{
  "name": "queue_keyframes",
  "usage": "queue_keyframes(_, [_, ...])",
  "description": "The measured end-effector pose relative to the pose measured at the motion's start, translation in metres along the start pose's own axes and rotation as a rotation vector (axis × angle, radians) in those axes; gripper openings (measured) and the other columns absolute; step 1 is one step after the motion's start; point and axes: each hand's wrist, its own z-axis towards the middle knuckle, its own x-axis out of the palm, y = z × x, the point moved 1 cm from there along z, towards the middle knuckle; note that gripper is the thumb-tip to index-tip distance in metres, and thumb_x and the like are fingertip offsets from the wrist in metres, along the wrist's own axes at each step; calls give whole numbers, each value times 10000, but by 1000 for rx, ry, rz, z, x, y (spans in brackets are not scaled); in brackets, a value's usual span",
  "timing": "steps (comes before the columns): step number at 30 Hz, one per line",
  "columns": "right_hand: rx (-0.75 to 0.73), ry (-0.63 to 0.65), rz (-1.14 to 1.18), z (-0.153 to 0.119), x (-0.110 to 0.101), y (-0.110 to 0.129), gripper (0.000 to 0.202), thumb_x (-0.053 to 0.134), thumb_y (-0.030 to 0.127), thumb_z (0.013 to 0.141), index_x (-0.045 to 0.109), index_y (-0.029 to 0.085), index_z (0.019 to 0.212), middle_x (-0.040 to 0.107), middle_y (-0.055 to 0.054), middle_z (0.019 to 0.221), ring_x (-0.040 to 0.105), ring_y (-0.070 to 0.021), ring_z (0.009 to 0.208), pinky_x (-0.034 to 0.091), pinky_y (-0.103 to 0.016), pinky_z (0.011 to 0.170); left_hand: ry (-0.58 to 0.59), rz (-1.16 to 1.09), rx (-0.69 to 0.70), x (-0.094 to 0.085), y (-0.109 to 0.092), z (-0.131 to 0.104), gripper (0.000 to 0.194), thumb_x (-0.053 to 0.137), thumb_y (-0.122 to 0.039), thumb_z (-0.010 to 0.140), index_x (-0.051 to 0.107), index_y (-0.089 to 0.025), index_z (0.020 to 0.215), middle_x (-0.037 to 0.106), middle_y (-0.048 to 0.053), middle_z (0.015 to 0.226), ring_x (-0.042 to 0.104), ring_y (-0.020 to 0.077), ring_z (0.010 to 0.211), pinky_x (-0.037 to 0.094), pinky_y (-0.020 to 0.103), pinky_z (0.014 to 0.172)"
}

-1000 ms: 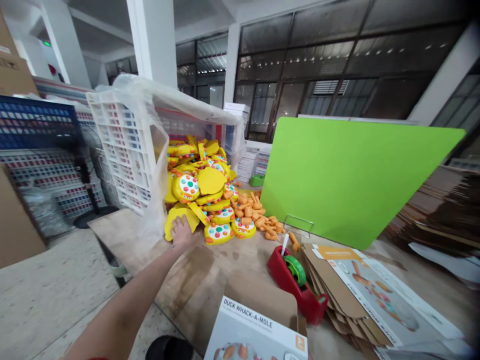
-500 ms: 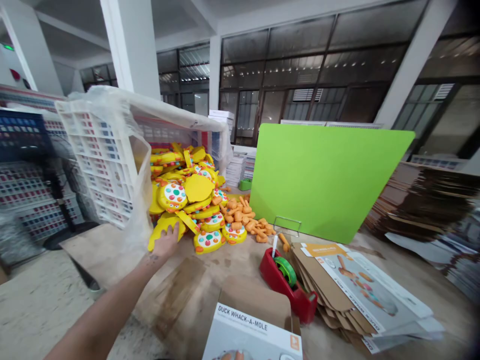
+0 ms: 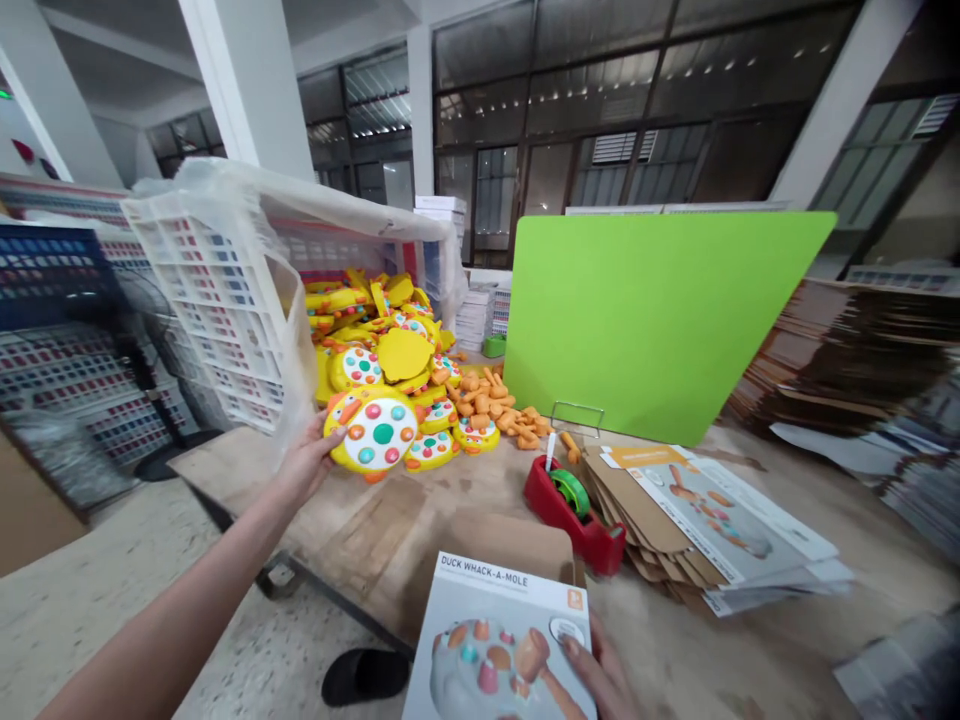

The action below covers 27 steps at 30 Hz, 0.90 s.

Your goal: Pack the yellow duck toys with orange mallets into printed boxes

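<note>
A yellow duck toy (image 3: 382, 435) with a white face and coloured round buttons is in my left hand (image 3: 311, 458), its thumb over the toy's edge. The toy is raised in front of a heap of similar yellow duck toys (image 3: 405, 354). At the bottom, my right hand (image 3: 604, 672) grips the right side of a printed "Duck Whack-a-Mole" box (image 3: 480, 600), its fingers on the front panel. The box's brown top flap stands open. Beside the heap lie several orange toy hammers (image 3: 484, 395).
A white plastic crate (image 3: 217, 300) lies on its side around the heap. Right of the box stand a red tape dispenser (image 3: 574, 520) and flattened cartons (image 3: 705, 520). A green board (image 3: 652, 320) rises behind them. Stacked cardboard (image 3: 862, 350) is at far right.
My left hand has picked up a yellow duck toy from the pile's front, now showing its buttons. My right hand has come into view at the box. The view has tilted down.
</note>
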Motion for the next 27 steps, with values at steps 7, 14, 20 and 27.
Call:
queue_keyframes(7, [-183,252,-12,8,21,29,846,907,421,650,516,243,1379,731,-130,1231,702,-325,1107,571,-436,925,398,-258,27,79,-60,-41,777,838,-481,715,518,-222,1374,667,133,1342,659,342,1199,575,441,966])
queue_keyframes(14, [-300,366,-90,11,8,43,836,935,333,615,542,263,1350,698,-121,1302,684,-311,1145,548,-422,961,772,-160,69,116,-76,-79,547,813,-339,795,599,-237,1287,655,85,1353,645,292,1217,558,408,964])
queue_keyframes(20, [-188,448,-80,13,-18,35,875,943,326,606,527,291,1375,699,-109,1303,670,-325,1177,538,-451,986,939,-2,152,124,-89,-92,544,770,-376,845,563,-228,1325,659,87,1326,606,306,1241,484,457,1059])
queue_keyframes(27, [-166,494,-145,16,-26,40,894,929,316,643,495,312,1425,641,-109,1394,628,-332,1252,502,-486,1052,870,554,389,132,-108,-107,480,603,-287,943,464,-186,1391,594,148,1389,566,325,1279,462,482,1079])
